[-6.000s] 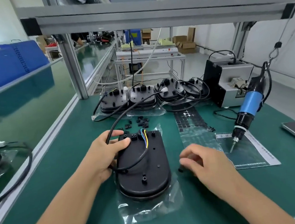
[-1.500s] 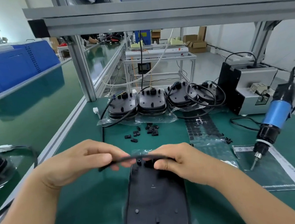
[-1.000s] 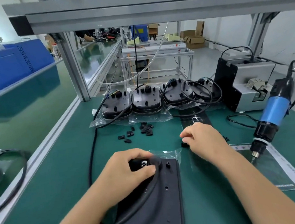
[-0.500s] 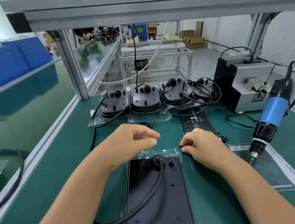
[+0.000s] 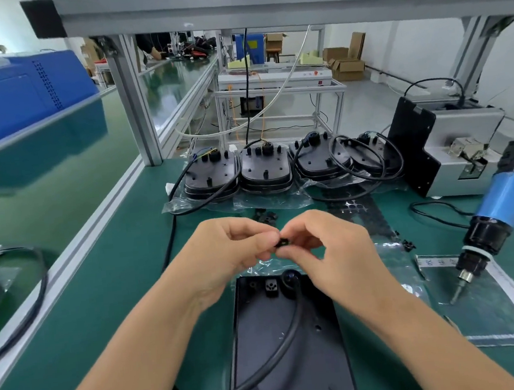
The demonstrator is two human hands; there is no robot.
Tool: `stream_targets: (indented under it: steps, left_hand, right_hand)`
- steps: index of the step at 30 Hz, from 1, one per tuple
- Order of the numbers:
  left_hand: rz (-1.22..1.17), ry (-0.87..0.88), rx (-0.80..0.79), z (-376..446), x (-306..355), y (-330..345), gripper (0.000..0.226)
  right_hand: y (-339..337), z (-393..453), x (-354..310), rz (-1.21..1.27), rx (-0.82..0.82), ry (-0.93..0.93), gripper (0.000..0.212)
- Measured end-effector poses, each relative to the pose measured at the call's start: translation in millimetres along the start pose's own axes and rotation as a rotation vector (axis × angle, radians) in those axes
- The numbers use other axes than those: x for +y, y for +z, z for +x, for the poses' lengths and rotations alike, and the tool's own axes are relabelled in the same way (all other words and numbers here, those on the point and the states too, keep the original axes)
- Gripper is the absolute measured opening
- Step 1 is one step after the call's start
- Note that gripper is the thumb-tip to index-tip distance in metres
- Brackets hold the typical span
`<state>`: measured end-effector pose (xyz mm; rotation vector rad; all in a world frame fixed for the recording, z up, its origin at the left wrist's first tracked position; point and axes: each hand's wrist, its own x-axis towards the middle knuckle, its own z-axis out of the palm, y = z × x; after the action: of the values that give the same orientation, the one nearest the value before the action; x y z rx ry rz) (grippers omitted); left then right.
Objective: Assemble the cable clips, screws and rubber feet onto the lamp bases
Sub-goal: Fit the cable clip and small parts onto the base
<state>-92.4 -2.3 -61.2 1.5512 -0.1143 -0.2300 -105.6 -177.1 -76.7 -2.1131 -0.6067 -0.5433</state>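
Observation:
A black lamp base [image 5: 288,341] lies bottom-up on the green bench in front of me, with its black cable [image 5: 265,371] curving from a hole near the far end off to the near left. Above its far end my left hand [image 5: 223,253] and my right hand [image 5: 331,247] meet, and both pinch a small black cable clip [image 5: 282,242] between their fingertips. Loose black clips [image 5: 265,216] lie just beyond my hands. A dark sheet of round rubber feet [image 5: 357,214] lies to the right of them.
Several more lamp bases [image 5: 264,170] with coiled cables stand in a row at the back. A blue electric screwdriver [image 5: 499,207] hangs at the right over a plastic bag [image 5: 489,308]. A grey screw feeder [image 5: 460,149] sits at the back right. An aluminium rail [image 5: 76,241] borders the left.
My left hand let go of the cable and base and rose. My right hand came left from the parts sheet, and both now pinch a small clip together above the base.

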Motion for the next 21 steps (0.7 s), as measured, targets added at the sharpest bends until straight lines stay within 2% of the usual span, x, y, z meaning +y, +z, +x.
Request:
stream_targets:
  steps: [2, 5, 7, 12, 17, 21]
  left_hand:
    - [0.0, -0.01, 0.023, -1.2, 2.5, -6.9, 0.021]
    - [0.034, -0.036, 0.03, -0.6, 5.9, -15.4, 0.027]
    - [0.077, -0.055, 0.006, -0.4, 5.6, -18.1, 0.027]
    - [0.249, -0.026, -0.06, -3.3, 5.5, -19.7, 0.006]
    - [0.421, 0.03, -0.175, -8.6, 11.2, -22.8, 0.002]
    - [0.471, 0.028, -0.237, -11.8, 14.9, -26.2, 0.003]
  right_hand:
    - [-11.3, -0.3, 3.8, 0.079, -0.143, 0.052, 0.025]
    - [-34.6, -1.2, 10.9, 0.186, -0.483, 0.13, 0.032]
    - [-37.3, -3.4, 12.0, 0.203, -0.613, 0.176, 0.028]
    - [-26.1, -7.7, 10.7, 0.296, -0.573, 0.254, 0.016]
    - [-19.0, -12.4, 9.7, 0.284, -0.509, 0.276, 0.009]
    - [-15.3, -11.6, 8.0, 0.242, -0.487, 0.29, 0.006]
